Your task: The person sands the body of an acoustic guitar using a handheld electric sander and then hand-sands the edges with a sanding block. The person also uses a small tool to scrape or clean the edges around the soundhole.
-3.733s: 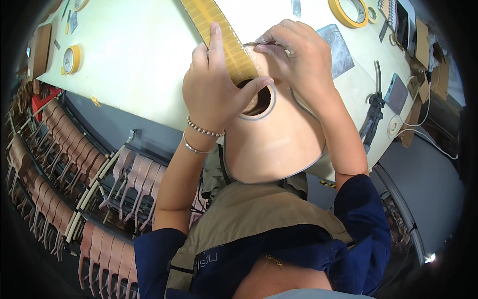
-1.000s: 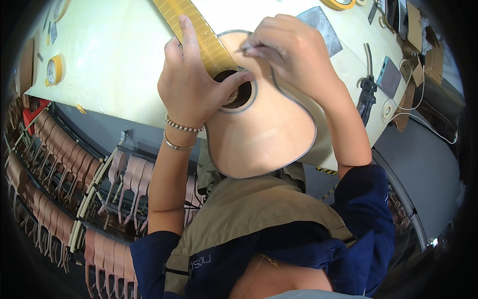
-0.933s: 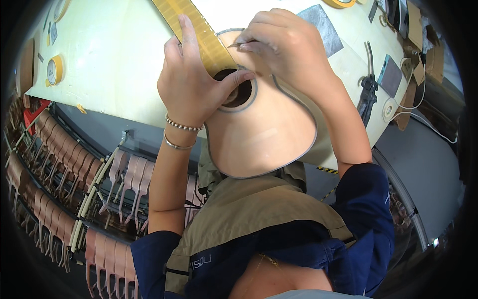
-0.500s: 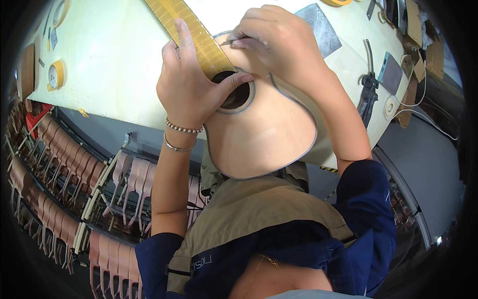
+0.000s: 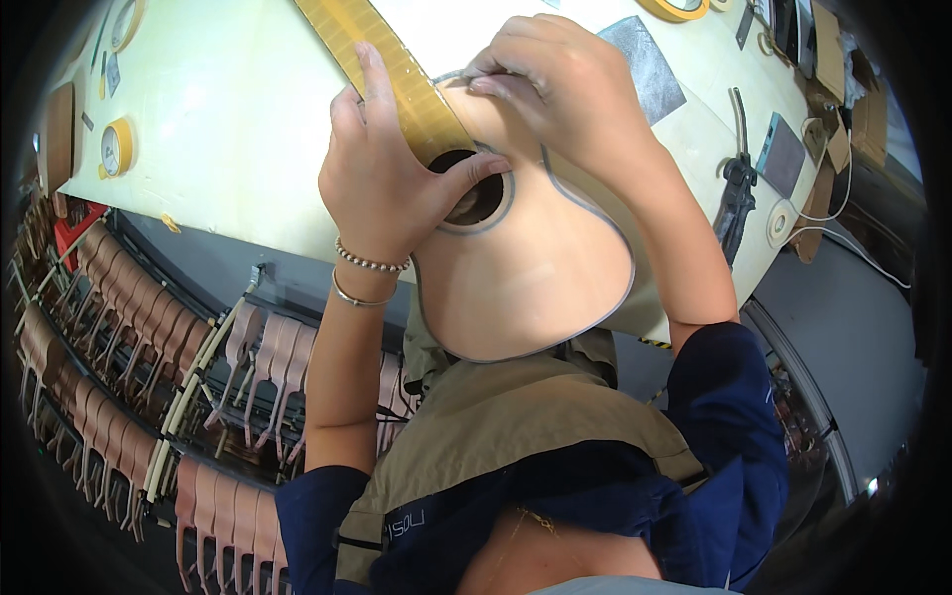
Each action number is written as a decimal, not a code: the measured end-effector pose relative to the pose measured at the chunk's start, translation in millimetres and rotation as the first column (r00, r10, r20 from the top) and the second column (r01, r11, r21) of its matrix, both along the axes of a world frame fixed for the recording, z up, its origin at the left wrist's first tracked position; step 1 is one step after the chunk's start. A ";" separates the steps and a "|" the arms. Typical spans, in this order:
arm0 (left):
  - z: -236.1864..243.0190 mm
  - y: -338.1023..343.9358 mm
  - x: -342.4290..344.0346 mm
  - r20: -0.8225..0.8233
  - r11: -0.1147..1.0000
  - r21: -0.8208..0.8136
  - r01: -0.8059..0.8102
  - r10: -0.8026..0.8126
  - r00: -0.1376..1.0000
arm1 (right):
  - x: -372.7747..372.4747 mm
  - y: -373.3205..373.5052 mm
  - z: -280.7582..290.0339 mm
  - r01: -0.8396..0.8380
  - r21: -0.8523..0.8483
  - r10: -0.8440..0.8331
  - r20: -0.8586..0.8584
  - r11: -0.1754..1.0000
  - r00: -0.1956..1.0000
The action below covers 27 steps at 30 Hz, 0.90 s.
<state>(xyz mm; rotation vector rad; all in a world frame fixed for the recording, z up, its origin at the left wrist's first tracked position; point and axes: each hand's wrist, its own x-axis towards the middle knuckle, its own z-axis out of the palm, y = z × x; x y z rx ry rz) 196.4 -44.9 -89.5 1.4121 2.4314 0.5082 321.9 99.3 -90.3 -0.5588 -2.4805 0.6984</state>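
Observation:
A pale wooden guitar body [image 5: 535,283] with a grey edge line lies at the near table edge, its round end against my apron. Yellow tape covers the neck [image 5: 421,109], which runs up and left from the dark sound hole [image 5: 483,201]. My left hand [image 5: 382,174] rests spread over the neck and body, fingers stretched along the tape and thumb across the sound hole's rim. At the body's upper edge, right of the neck, my right hand [image 5: 565,84] is closed with its fingertips pinched together. Whatever it pinches is hidden under the fingers.
The pale table [image 5: 238,129] holds tape rolls [image 5: 116,148], a grey abrasive sheet [image 5: 645,69], a black clamp-like tool [image 5: 736,188] and a blue-edged grey block [image 5: 781,154]. Racks of brown wooden neck-shaped parts [image 5: 228,516] stand at lower left. A white cable [image 5: 848,233] curves at right.
The view has shifted slightly, so guitar and hands appear a little lower and farther right. My right fingertips stay at the body's upper edge; my left hand keeps its spread.

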 end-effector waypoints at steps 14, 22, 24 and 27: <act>-2.7 -2.8 0.2 -0.013 1.000 0.003 -0.014 0.014 1.000 | 17.4 17.5 1.4 -0.175 -0.075 0.179 0.039 0.982 0.983; -19.8 -10.3 -2.8 -0.119 0.978 0.198 0.061 -0.038 0.992 | 1.5 17.9 -1.9 -0.220 0.038 0.219 0.024 0.975 0.975; -21.5 -9.5 -2.9 -0.109 0.973 0.223 0.066 -0.043 0.993 | 2.4 21.3 -3.8 -0.247 0.029 0.246 0.032 0.969 0.969; -14.8 -8.4 -1.2 -0.098 0.990 0.135 0.048 -0.035 0.995 | -2.2 21.9 -4.0 -0.208 0.016 0.208 0.012 0.978 0.978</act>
